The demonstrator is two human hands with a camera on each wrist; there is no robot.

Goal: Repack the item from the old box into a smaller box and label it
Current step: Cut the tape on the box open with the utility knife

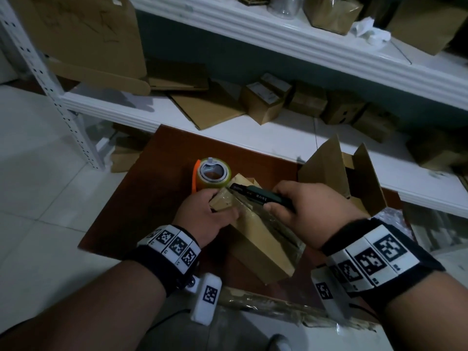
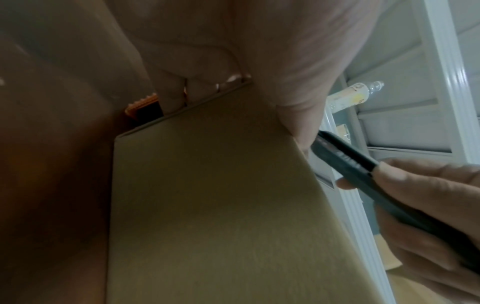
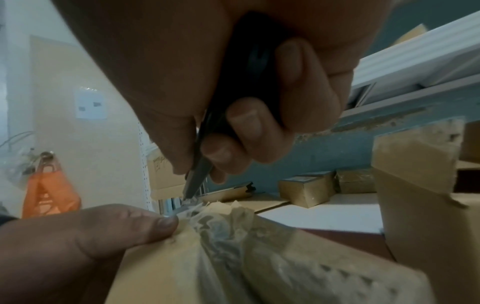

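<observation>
A long taped cardboard box (image 1: 260, 239) lies tilted on a dark red board (image 1: 157, 188). My left hand (image 1: 202, 214) grips its far end, thumb on top and fingers curled over the far edge (image 2: 197, 90). My right hand (image 1: 304, 206) holds a dark utility knife (image 1: 255, 193) in a fist. The knife's blade tip (image 3: 188, 202) touches the crumpled clear tape (image 3: 215, 222) at the box's far end, right beside my left thumb (image 3: 145, 224). An open, empty cardboard box (image 1: 344, 176) with raised flaps stands to the right.
A roll of yellowish tape on an orange dispenser (image 1: 211, 174) stands just beyond the box. White shelving (image 1: 253, 133) behind holds several small boxes and flat cardboard. Bubble wrap (image 1: 395, 216) lies at the right. An orange bag (image 3: 49, 195) hangs at the left wall.
</observation>
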